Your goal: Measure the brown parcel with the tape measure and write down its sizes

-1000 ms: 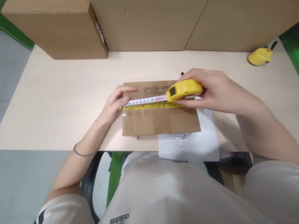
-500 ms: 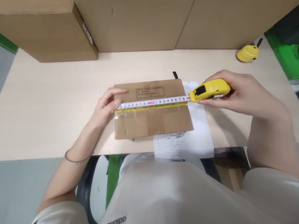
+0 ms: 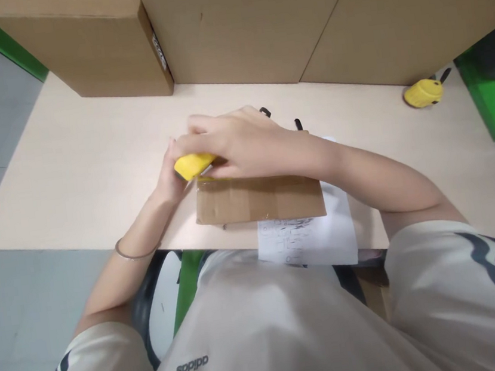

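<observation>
Head view shows the right hand (image 3: 237,141) curled round the tape measure (image 3: 194,165) at the left end of the box (image 3: 258,199) on the worktop (image 3: 90,150), best kept square to that edge, while the part-hidden left hand's (image 3: 169,180) grip cannot be told.

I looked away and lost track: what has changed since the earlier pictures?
The right hand, holding the yellow tape measure, has moved left across the small box to its left end, beside the left hand. The white blade that was stretched over the box no longer shows. The box and paper sheet stayed put.
</observation>
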A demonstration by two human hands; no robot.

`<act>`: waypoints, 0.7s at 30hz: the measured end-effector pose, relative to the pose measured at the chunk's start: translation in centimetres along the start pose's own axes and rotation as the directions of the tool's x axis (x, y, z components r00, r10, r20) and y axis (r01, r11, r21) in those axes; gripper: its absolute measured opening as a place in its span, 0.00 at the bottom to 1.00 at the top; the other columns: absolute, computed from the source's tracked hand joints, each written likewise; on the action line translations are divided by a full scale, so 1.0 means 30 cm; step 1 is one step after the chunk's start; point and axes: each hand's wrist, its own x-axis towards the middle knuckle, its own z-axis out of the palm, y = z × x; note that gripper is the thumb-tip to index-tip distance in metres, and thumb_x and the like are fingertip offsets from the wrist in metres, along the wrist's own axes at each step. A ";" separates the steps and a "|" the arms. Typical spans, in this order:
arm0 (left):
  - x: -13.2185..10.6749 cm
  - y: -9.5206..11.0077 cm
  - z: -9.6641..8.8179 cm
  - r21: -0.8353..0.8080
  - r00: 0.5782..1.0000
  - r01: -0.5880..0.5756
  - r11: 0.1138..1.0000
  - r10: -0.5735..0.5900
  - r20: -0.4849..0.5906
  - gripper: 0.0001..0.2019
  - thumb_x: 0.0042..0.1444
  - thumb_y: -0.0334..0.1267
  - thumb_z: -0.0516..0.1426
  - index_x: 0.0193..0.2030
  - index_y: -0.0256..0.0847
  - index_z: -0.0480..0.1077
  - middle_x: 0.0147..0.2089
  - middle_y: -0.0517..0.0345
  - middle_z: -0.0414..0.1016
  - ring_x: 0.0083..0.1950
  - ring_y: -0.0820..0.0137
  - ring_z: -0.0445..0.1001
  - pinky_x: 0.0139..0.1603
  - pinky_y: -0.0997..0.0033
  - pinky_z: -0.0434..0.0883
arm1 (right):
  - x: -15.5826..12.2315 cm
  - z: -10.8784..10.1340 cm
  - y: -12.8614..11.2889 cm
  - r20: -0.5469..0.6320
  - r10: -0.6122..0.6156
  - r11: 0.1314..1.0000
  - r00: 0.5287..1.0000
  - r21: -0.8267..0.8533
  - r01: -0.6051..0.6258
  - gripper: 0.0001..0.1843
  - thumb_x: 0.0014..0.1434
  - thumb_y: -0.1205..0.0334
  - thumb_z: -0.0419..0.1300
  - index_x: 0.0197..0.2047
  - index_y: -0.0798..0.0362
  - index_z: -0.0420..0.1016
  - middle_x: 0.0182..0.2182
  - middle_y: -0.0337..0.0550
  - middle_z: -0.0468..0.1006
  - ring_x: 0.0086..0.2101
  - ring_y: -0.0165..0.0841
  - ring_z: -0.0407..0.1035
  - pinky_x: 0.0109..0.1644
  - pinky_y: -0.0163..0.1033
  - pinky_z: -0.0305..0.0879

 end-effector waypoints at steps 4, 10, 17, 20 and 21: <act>-0.066 0.180 0.013 0.311 0.991 -0.129 0.942 0.111 0.073 0.19 0.69 0.55 0.57 0.55 0.46 0.80 0.69 0.58 0.75 0.80 0.47 0.60 0.84 0.40 0.52 | -0.112 -0.095 0.035 0.044 -0.033 0.961 0.999 0.278 0.019 0.18 0.60 0.61 0.63 0.54 0.42 0.75 0.53 0.36 0.80 0.50 0.39 0.74 0.52 0.43 0.66; -0.248 0.415 0.206 0.564 0.847 -0.482 0.671 0.192 0.495 0.23 0.67 0.33 0.52 0.68 0.48 0.67 0.69 0.45 0.72 0.74 0.52 0.70 0.73 0.41 0.73 | -0.350 -0.131 0.058 0.178 -0.084 0.870 0.980 0.493 -0.015 0.15 0.57 0.64 0.67 0.47 0.44 0.73 0.45 0.39 0.81 0.42 0.36 0.76 0.44 0.41 0.70; -0.287 0.275 0.277 0.590 0.731 -0.662 0.462 0.222 0.645 0.15 0.68 0.37 0.51 0.57 0.34 0.67 0.61 0.31 0.78 0.70 0.46 0.75 0.63 0.47 0.80 | -0.377 -0.052 0.074 0.181 -0.096 0.866 0.979 0.501 -0.007 0.10 0.60 0.68 0.62 0.45 0.48 0.76 0.45 0.44 0.79 0.40 0.32 0.74 0.41 0.37 0.70; -0.286 0.266 0.263 0.570 0.670 -0.731 0.374 0.237 0.703 0.19 0.68 0.39 0.52 0.63 0.38 0.68 0.64 0.34 0.76 0.71 0.46 0.73 0.61 0.48 0.79 | -0.352 -0.073 0.120 0.185 -0.096 0.858 0.978 0.513 -0.013 0.13 0.58 0.67 0.64 0.47 0.47 0.78 0.46 0.43 0.80 0.42 0.34 0.75 0.44 0.39 0.72; -0.287 0.271 0.262 0.571 0.658 -0.742 0.352 0.221 0.720 0.21 0.69 0.40 0.52 0.67 0.42 0.68 0.65 0.36 0.75 0.71 0.47 0.73 0.61 0.49 0.79 | -0.338 -0.086 0.142 0.187 -0.083 0.866 0.979 0.499 -0.022 0.13 0.57 0.65 0.65 0.46 0.46 0.80 0.46 0.42 0.81 0.43 0.34 0.76 0.45 0.40 0.72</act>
